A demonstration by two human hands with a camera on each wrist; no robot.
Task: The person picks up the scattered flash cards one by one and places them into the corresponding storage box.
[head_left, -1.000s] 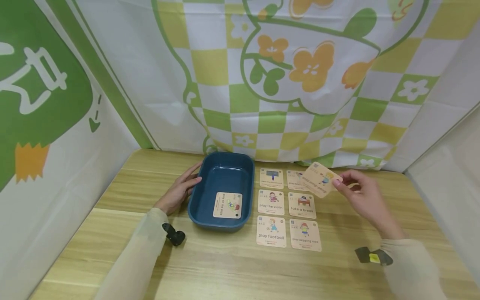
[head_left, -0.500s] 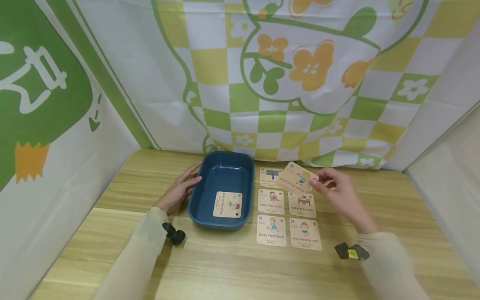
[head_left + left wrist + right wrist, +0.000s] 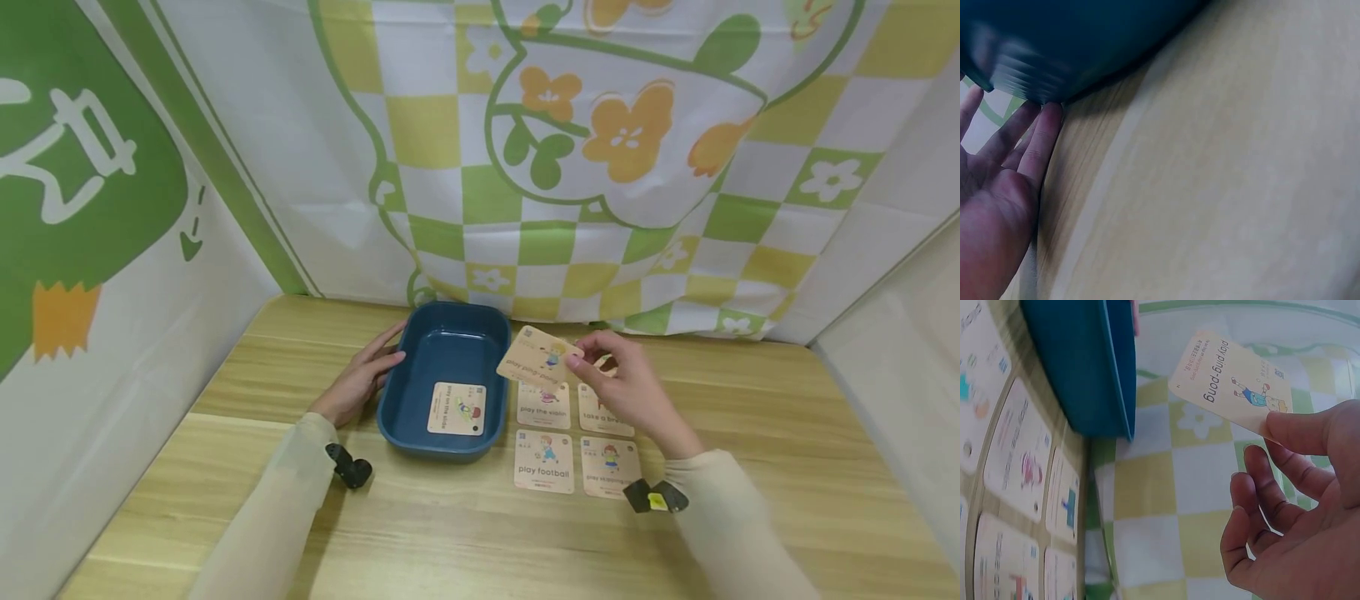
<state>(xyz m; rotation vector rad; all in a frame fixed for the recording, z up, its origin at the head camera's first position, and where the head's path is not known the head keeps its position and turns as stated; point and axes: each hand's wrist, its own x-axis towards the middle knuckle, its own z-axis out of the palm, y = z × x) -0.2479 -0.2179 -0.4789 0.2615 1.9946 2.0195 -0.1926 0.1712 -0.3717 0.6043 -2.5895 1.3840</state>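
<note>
My right hand point(image 3: 626, 383) pinches a flashcard point(image 3: 542, 358) by its corner between thumb and forefinger. In the right wrist view, that flashcard point(image 3: 1232, 384) reads "play ping-pong", and the other fingers curl loosely below it. The card overlaps the right rim of a dark blue plastic bin point(image 3: 390, 417) in the head view. One flashcard, "play on the slide" point(image 3: 457, 410), lies inside the bin, turned sideways. My left hand point(image 3: 362, 379) rests against the bin's left side, thumb at the rim. Its fingers point(image 3: 1040, 140) reach nearly straight to the bin wall in the left wrist view.
Right of the bin, flashcards lie in rows on the wooden table point(image 3: 450, 533), among them "play football" point(image 3: 543, 462) and "play skipping rope" point(image 3: 609, 458). The right hand and its card cover part of the back cards. A checkered curtain point(image 3: 487, 200) hangs behind the table.
My right hand has carried the ping-pong flashcard leftward over the back row of cards to the bin's right rim. The left hand and bin have stayed in place.
</note>
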